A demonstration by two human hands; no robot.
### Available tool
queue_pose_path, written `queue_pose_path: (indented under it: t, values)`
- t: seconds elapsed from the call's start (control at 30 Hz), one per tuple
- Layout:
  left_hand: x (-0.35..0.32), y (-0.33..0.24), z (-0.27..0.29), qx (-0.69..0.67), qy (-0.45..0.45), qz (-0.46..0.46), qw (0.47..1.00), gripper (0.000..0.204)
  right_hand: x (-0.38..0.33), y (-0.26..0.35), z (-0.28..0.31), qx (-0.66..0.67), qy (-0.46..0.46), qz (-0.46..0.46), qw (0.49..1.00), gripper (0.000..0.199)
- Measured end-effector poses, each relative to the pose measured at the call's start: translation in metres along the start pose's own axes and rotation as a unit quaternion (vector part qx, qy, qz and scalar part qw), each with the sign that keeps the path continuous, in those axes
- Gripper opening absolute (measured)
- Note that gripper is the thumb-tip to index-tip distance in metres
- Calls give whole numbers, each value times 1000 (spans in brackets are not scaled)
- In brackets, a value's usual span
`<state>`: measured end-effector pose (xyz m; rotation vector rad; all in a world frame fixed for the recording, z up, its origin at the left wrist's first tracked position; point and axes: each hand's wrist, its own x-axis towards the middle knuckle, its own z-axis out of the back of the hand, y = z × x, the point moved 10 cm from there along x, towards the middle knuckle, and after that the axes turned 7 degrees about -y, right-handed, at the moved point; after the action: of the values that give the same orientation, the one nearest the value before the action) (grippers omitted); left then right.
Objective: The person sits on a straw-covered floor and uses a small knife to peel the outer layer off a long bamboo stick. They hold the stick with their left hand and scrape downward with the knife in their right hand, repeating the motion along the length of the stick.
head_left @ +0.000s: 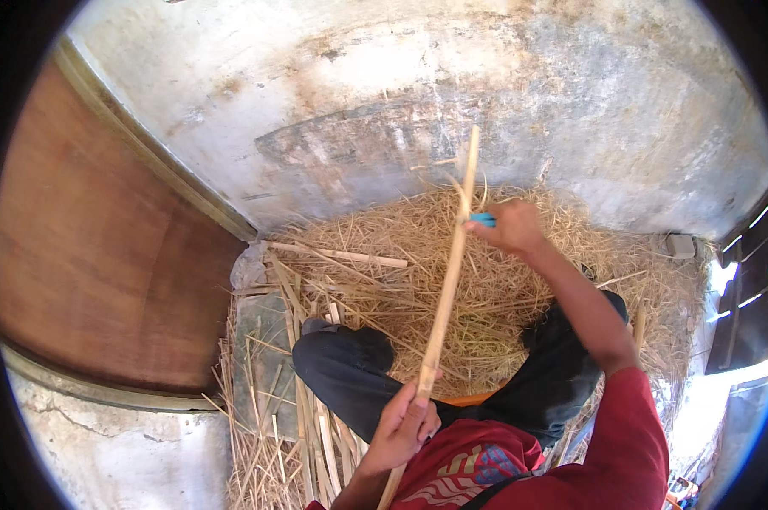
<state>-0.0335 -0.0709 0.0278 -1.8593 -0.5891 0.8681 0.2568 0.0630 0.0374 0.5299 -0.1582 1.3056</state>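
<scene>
A long pale bamboo stick (448,272) runs from my lap up toward the wall. My left hand (405,425) grips its lower end near my chest. My right hand (511,226) is stretched out to the upper part of the stick and is closed on a small blue tool (483,219) pressed against it. Thin shavings curl off the stick just above that hand. I sit cross-legged in dark trousers (358,365) and a red shirt.
A heap of straw-like shavings (401,280) covers the floor ahead of my legs, with loose bamboo strips (341,255) lying on it and at my left. A stained concrete wall (401,102) rises behind; a brown wooden door (104,255) stands at left.
</scene>
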Motion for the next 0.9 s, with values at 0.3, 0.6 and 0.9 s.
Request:
queue_pose_path:
  t: [0.3, 0.6, 0.9]
  values:
    - [-19, 0, -17, -13, 51, 36, 998, 46, 53, -93, 25, -71, -94, 16, 993, 72]
    - [-53, 28, -15, 27, 64, 169, 983, 52, 48, -253, 31, -81, -66, -272, 957, 83]
    - [3, 27, 7, -90, -36, 70, 993, 46, 12, -87, 18, 46, 130, -152, 979, 87]
